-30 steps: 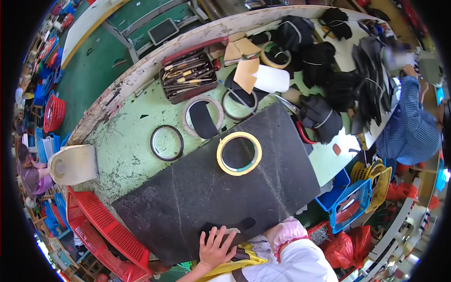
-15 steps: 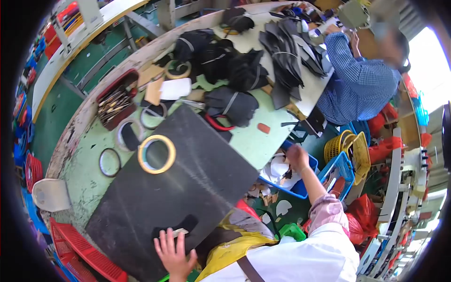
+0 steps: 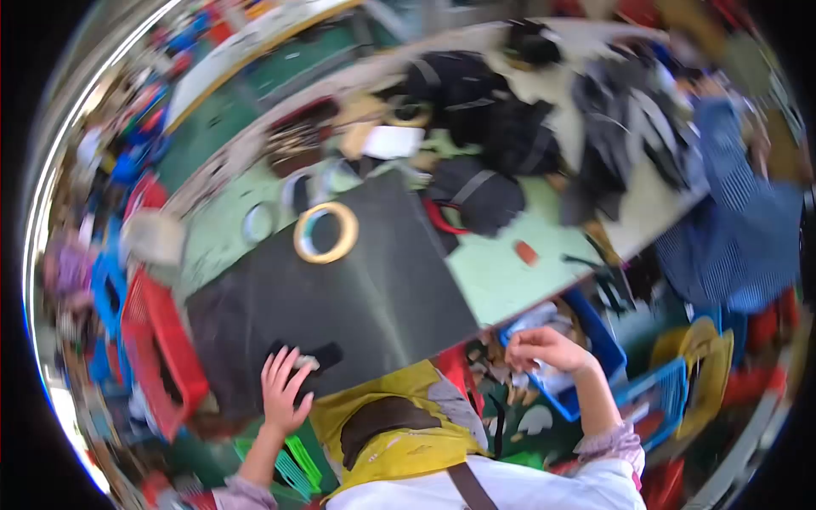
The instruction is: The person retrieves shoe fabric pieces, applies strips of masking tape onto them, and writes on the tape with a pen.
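My left hand (image 3: 286, 388) rests at the front edge of a large black sheet (image 3: 399, 289), its fingers stretched out and slightly apart. A small pale piece (image 3: 306, 363) lies by its fingertips, next to a dark strip (image 3: 325, 354) on the sheet. Over the table's edge, near a blue basket (image 3: 605, 336) with white scraps, my right hand (image 3: 548, 348) is raised with its fingers curled together. What it holds, if anything, is too blurred to make out. A roll of yellowish tape (image 3: 347, 234) lies at the sheet's back left.
Bundles of black pieces (image 3: 480, 200) cover the back of the green table (image 3: 501, 276). A tray of tools (image 3: 293, 140) stands back left, red baskets (image 3: 161, 348) at the left. A co-worker in a blue checked top (image 3: 731, 221) is at the right; a yellow basket (image 3: 705, 374) stands nearby.
My right hand has come out of the blue basket toward the sheet, and its fingers have curled. My left hand stays by the pale piece. The whole view has shifted and turned.
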`<state>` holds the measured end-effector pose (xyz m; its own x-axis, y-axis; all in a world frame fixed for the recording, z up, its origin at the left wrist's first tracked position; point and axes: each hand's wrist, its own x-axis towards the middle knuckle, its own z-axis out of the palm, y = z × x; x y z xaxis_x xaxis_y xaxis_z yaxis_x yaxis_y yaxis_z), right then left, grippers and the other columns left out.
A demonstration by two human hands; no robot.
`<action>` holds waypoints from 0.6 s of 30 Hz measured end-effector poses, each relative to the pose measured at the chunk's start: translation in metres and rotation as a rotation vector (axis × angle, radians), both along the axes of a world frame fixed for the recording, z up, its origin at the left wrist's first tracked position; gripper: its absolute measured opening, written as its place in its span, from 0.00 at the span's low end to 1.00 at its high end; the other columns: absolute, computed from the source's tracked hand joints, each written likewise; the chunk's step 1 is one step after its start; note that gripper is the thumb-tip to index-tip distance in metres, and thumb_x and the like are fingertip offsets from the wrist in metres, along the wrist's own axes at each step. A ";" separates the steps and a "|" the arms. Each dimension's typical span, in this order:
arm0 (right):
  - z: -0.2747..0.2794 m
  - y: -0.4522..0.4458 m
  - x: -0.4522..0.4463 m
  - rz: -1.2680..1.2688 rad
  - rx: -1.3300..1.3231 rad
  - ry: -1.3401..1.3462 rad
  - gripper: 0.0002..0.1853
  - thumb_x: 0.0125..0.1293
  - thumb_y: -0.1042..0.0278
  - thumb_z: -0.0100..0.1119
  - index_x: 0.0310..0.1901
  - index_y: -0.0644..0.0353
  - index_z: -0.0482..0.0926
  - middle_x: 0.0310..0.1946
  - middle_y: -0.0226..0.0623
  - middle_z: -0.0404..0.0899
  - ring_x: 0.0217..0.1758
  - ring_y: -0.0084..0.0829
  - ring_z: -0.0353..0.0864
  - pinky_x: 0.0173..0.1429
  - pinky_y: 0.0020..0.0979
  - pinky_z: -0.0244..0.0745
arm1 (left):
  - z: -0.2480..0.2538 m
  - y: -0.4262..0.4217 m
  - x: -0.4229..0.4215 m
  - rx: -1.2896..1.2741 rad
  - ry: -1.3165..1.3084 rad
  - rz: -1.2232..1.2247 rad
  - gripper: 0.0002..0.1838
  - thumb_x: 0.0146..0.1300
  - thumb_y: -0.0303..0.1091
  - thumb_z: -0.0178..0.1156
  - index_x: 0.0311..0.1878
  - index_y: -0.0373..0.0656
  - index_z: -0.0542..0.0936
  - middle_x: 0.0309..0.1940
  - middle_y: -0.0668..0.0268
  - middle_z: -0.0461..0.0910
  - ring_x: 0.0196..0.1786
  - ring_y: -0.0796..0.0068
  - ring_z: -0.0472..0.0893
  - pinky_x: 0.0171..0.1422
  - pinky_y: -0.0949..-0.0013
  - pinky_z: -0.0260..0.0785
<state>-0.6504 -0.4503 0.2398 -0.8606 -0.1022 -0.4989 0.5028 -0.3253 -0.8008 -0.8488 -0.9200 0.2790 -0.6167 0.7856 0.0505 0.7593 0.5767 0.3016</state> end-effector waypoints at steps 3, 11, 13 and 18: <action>0.061 0.000 -0.080 0.264 0.002 0.153 0.06 0.74 0.72 0.58 0.42 0.62 0.84 0.30 0.30 0.83 0.28 0.17 0.74 0.33 0.17 0.68 | 0.001 -0.001 -0.002 0.064 -0.033 0.020 0.28 0.59 0.43 0.59 0.65 0.49 0.80 0.74 0.57 0.70 0.77 0.52 0.65 0.82 0.45 0.49; 0.081 -0.080 -0.289 0.203 0.597 0.594 0.05 0.69 0.75 0.61 0.43 0.64 0.83 0.31 0.31 0.85 0.30 0.21 0.80 0.36 0.22 0.74 | -0.003 -0.019 -0.005 0.300 -0.111 0.064 0.30 0.50 0.33 0.64 0.62 0.53 0.82 0.71 0.60 0.73 0.74 0.52 0.69 0.79 0.46 0.56; 0.083 -0.106 -0.341 0.213 0.882 0.753 0.07 0.66 0.75 0.62 0.44 0.62 0.84 0.33 0.34 0.86 0.28 0.27 0.80 0.37 0.27 0.76 | -0.006 -0.023 -0.012 0.352 -0.138 0.066 0.29 0.47 0.30 0.65 0.58 0.52 0.84 0.66 0.61 0.76 0.71 0.53 0.71 0.78 0.46 0.59; 0.040 -0.184 -0.521 0.078 1.679 1.334 0.03 0.62 0.69 0.58 0.35 0.54 0.81 0.36 0.37 0.83 0.36 0.43 0.82 0.44 0.41 0.77 | -0.021 -0.040 -0.014 0.521 -0.265 0.203 0.20 0.45 0.27 0.65 0.46 0.51 0.86 0.54 0.64 0.79 0.62 0.57 0.76 0.73 0.48 0.65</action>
<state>-1.1717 -0.6346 0.2795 -0.7010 -0.3679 0.6110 -0.4854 0.8737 -0.0308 -0.8629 -0.9595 0.2579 -0.7953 0.5646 0.2206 0.5105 0.4277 0.7459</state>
